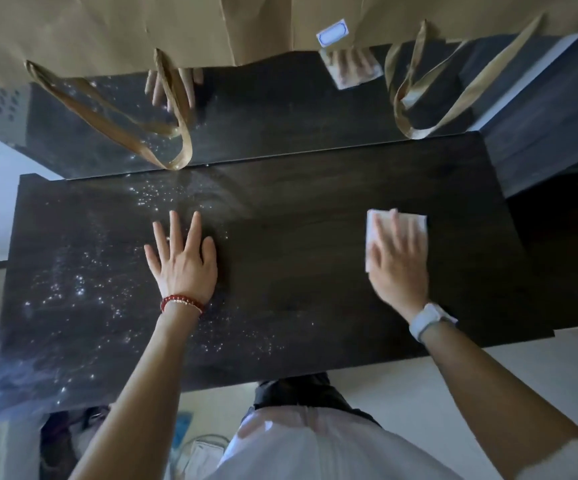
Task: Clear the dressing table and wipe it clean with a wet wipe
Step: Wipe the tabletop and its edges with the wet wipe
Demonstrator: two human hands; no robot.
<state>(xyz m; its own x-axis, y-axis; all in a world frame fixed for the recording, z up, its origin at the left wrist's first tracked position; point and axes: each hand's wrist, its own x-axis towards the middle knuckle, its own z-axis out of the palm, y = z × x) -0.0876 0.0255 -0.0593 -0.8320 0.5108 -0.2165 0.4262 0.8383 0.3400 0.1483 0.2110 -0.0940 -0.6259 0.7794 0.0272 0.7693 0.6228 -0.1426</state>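
- The wet wipe [371,237] lies on the right part of the dressing table [298,271], pressed flat under the right hand [398,268], fingers straight, likely for rubbing
- The left hand [183,268] rests flat, fingers spread, near the middle, seemingly bracing
- Pale specks [73,289] cover the left half, probably unwiped
- Paper bag handles [173,133] dangle over the mirror [263,116] to the back edge and could snag

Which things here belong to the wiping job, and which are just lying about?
Job: wipe, table, right hand pressing the wipe, left hand flat on the table.
Lying about: bags, mirror, label.
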